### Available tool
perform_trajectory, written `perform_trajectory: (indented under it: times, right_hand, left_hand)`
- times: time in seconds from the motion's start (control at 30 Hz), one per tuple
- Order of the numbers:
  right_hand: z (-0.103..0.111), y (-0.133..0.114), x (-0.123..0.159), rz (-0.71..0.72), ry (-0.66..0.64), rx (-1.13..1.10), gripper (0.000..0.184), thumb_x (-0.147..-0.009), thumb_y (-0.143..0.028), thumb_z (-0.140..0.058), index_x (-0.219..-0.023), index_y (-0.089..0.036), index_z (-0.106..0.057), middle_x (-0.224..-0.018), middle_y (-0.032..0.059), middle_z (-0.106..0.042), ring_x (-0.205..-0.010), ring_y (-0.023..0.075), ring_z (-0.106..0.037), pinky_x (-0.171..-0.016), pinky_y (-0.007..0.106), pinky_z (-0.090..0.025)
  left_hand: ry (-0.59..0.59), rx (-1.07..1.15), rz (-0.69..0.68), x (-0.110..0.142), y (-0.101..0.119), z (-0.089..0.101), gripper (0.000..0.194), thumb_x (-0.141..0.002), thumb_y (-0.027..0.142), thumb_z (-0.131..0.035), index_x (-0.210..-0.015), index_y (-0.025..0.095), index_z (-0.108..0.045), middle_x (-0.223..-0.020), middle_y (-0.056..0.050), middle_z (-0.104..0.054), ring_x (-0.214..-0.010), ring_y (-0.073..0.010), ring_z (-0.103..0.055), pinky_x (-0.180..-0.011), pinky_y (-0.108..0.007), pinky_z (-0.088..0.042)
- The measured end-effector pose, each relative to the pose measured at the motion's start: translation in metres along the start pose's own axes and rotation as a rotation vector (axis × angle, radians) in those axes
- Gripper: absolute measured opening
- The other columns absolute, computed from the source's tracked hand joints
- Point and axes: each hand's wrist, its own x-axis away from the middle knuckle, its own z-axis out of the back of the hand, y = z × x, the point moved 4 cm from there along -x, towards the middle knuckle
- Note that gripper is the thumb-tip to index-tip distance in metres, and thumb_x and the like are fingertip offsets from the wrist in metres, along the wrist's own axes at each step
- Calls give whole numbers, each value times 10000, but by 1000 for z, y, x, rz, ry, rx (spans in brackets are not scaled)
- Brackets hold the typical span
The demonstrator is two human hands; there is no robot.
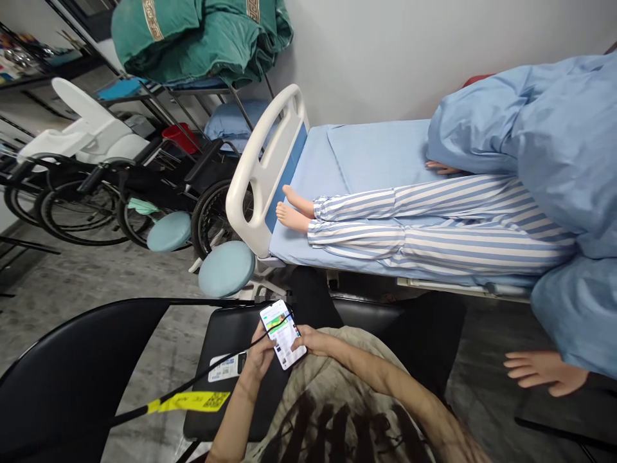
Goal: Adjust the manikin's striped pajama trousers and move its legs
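A smartphone (284, 341) with a lit screen rests between my two hands, low in front of my body. My left hand (261, 350) grips its left edge, thumb near the screen's border. At the other edge is my right hand (312, 339), closed on the phone with the thumb over the lower screen. A thin black cable (207, 370) crosses the view in front of the phone and carries a yellow tag (193, 402). On the black chair seat (212, 334) beside my left hand lies a white labelled item (224, 368) with a printed code.
Ahead stands a bed (371, 154) with a pale footboard (245, 173). A mannequin-like figure in striped trousers (448, 244) and blue cloth (569, 141) lies there, one hand (547, 371) hanging over the side. Left are round stools (226, 269), wheelchairs (219, 212) and green bedding (212, 48).
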Motion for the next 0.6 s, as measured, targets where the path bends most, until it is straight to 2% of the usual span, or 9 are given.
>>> perform_trajectory:
  times: [0.17,0.37,0.6]
  right_hand:
    - [3,1,-1,21,-8,-12,393,-423,-143,-708,-810,-143,-640,-744,12,-717,-674,186,-668,-649,299,-532]
    - [6,5,-4,36,-24,-1,427,-441,-151,-720,-863,-153,-657,-814,24,-739,-711,197,-686,-676,315,-543]
    - [2,-2,4,15,-19,14,447,-437,-197,-727,-877,-156,-657,-821,32,-737,-675,194,-672,-582,294,-549]
  left_hand:
    - [-6,16,-15,0,3,-5,718,-390,54,-724,-1088,206,-646,-929,-52,-753,-1027,-340,-677,-888,-438,-546]
    - [31,-1,-29,-1,4,-4,716,-415,89,-765,-1116,192,-662,-926,-74,-758,-1038,-345,-679,-925,-451,-536]
    - [51,-22,-27,-3,4,-7,740,-410,73,-761,-1137,172,-669,-873,-74,-759,-978,-342,-697,-902,-453,-545]
